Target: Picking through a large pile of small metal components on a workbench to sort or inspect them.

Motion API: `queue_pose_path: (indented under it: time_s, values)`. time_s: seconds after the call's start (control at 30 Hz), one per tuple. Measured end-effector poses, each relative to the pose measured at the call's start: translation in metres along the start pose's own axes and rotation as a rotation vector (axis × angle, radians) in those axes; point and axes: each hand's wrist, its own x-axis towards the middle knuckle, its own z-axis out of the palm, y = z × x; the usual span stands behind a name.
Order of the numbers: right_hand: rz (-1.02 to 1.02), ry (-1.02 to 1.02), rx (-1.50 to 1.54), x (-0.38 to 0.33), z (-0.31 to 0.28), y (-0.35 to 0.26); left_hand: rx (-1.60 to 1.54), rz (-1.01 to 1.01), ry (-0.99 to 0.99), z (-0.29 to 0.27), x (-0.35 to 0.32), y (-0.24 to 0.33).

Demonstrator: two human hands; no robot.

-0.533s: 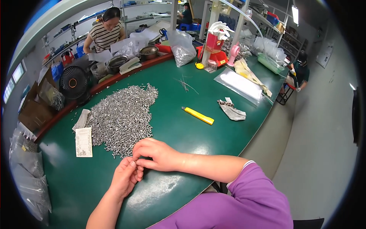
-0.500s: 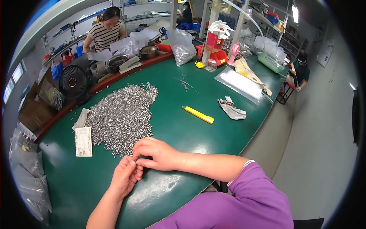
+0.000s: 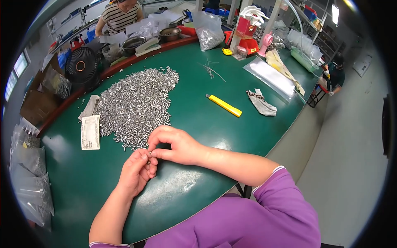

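Observation:
My left hand (image 3: 137, 170) and my right hand (image 3: 175, 144) meet at the fingertips, just in front of a large heap of small silver metal pins (image 3: 134, 103). Both are closed in a pinch. A tiny metal piece (image 3: 149, 153) shows between the fingertips, and it looks like one from the heap. The curled fingers of the left hand partly hide something small and shiny below it. Left of the heap lie a printed paper card (image 3: 90, 133) and a greyish cloth scrap (image 3: 89, 107).
A yellow utility knife (image 3: 225, 106) lies right of the heap on the green table (image 3: 194, 120). Beyond are thin wires (image 3: 211, 70), a crumpled cloth (image 3: 262, 102) and white sheets in plastic (image 3: 271, 78). Bowls (image 3: 170, 34) and a fan (image 3: 81, 65) line the red edge; a person (image 3: 120, 18) works behind.
The view has tilted and shifted, so the table things sit higher and mostly farther right in the picture. My hands stay together at the fingertips by the heap.

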Motion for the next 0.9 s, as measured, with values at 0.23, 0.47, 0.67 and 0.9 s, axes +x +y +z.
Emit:
queue_pose_path:
  time_s: [0.23,0.47,0.67,0.9]
  values:
    - [0.020,-0.009,-0.059,0.001,-0.001,-0.002,0.001,0.015,-0.019,-0.002,0.001,0.000]
    - [0.079,-0.016,-0.075,0.005,-0.004,-0.004,-0.059,0.028,-0.118,-0.006,0.002,0.002]
    - [0.279,-0.075,0.040,0.004,-0.002,-0.004,-0.031,0.038,-0.129,-0.006,0.001,0.000]
    - [0.192,-0.061,0.039,0.002,0.001,-0.005,0.010,0.003,-0.083,-0.003,0.000,0.001]
